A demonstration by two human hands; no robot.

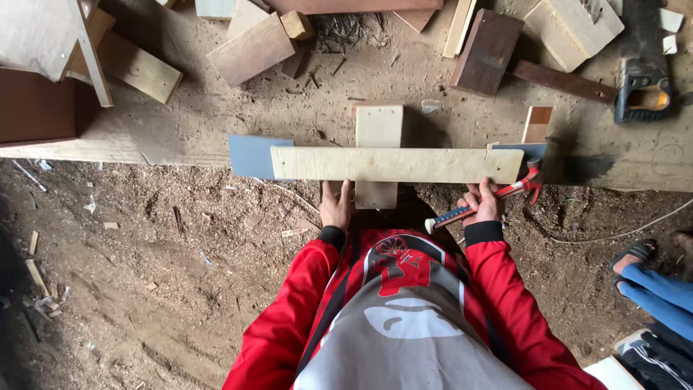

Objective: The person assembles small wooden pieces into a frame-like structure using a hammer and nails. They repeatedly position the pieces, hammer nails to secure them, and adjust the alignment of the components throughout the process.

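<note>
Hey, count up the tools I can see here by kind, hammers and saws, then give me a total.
Hammers: 1, the claw hammer in the right hand
Hand saws: 1, the hand saw lying on the bench
Total: 2

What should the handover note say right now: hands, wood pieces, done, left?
Left hand: on the near edge of the long pale plank, pressing it.
Right hand: grips a claw hammer, head near the plank's right end.
The plank lies across an upright pale board and a blue-grey panel on the workbench.
Done: pieces laid crosswise.
Left: fastening; no nail visible.
</note>
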